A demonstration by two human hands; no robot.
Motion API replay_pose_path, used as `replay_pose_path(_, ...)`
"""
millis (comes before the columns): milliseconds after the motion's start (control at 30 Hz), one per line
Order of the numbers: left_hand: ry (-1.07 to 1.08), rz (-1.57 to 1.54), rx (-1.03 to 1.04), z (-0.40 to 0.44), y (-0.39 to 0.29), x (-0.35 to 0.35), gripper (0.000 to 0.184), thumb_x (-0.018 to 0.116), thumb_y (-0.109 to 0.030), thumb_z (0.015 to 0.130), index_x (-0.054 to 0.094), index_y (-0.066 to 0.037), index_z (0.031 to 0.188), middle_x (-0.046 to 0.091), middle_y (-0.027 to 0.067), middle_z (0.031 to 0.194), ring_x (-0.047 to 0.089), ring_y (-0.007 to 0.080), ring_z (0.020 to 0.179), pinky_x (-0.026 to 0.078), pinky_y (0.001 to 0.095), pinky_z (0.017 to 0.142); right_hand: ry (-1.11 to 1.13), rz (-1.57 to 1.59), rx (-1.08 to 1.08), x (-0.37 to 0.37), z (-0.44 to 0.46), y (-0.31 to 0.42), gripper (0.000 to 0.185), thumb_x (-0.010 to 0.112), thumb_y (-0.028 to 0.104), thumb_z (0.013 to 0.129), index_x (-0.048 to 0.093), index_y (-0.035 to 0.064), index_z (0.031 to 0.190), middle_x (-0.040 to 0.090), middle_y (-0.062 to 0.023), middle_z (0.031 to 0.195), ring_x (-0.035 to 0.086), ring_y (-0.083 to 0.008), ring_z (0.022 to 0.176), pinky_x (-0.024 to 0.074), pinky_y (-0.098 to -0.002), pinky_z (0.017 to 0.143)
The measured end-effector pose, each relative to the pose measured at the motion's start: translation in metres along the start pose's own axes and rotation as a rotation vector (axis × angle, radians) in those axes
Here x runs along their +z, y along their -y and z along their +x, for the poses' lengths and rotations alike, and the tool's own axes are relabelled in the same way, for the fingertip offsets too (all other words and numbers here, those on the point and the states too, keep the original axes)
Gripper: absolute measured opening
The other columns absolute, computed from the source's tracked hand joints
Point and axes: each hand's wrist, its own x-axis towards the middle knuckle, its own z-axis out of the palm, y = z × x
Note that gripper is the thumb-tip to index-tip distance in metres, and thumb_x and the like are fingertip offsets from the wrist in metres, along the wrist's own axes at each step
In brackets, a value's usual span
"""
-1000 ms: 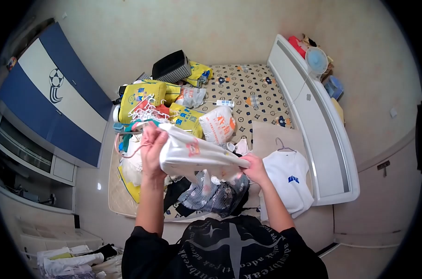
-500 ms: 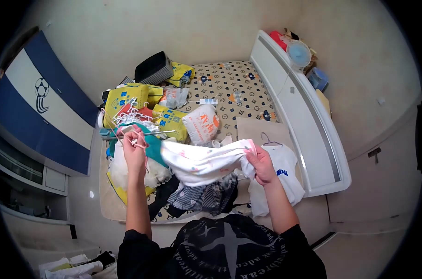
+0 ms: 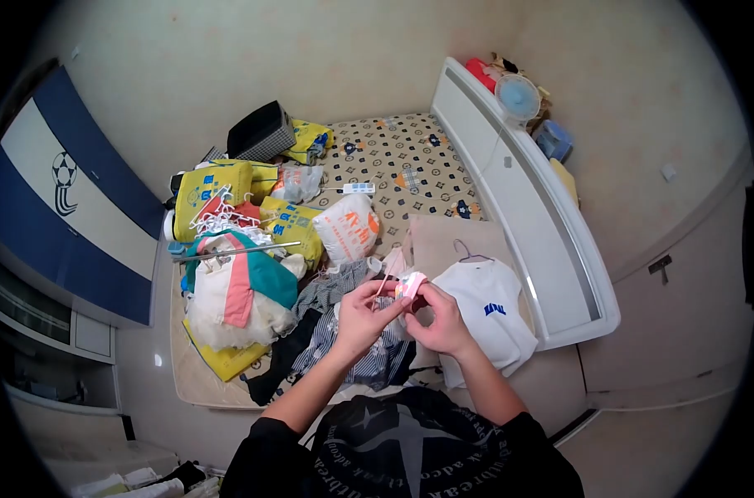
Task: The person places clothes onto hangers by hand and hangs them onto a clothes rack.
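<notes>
My two hands meet above the middle of the bed. My left hand point(image 3: 362, 317) is closed on a thin pink hanger point(image 3: 380, 290), most of which is hidden. My right hand point(image 3: 443, 322) pinches the pink-edged white garment point(image 3: 409, 286), bunched small between both hands; the rest of it is out of sight. Beneath my hands lies a dark striped garment point(image 3: 362, 365). Right of my right hand, a white top with blue lettering point(image 3: 486, 314) lies flat, a purple hanger point(image 3: 470, 251) at its neck.
At the left lie a white, green and pink garment point(image 3: 240, 290), a metal rod point(image 3: 248, 251) and white hangers point(image 3: 219, 214). Yellow bags point(image 3: 211, 189), a white plastic bag point(image 3: 348, 226) and a dark basket point(image 3: 265, 133) stand behind. A white headboard point(image 3: 530, 207) borders the right.
My left hand has moved right with the pink hanger, away from the rod. My hands are now together, and the white garment, stretched out before, is gathered up.
</notes>
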Motion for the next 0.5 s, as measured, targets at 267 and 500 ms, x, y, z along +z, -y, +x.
replay_pose_path(267,0.005,0.155,-0.044,0.000,0.005,-0.001,0.024,0.075,-0.018,0.089,0.073,0.003,0.102,0.073,0.0051,0.086,0.066,0.0073,0.076,0.052,0.0214,0.068,0.024,0.116,0.177,-0.009,-0.009,-0.005,0.011,0.070,0.003,0.089,0.066,-0.0022,0.099,0.068,-0.0088,0.085,0.065,-0.0131,0.068,0.0516,-0.0260,0.064)
replay_pose_path(500,-0.029,0.101,-0.018,0.001,0.004,-0.027,0.014,0.067,-0.009,0.094,0.072,0.003,0.099,0.067,-0.0022,0.080,0.056,0.0021,0.069,0.044,0.0182,0.061,0.029,0.210,0.142,-0.013,-0.005,-0.013,0.004,0.068,-0.001,0.089,0.065,-0.0029,0.089,0.065,-0.0061,0.082,0.065,-0.0109,0.068,0.0515,-0.0235,0.062)
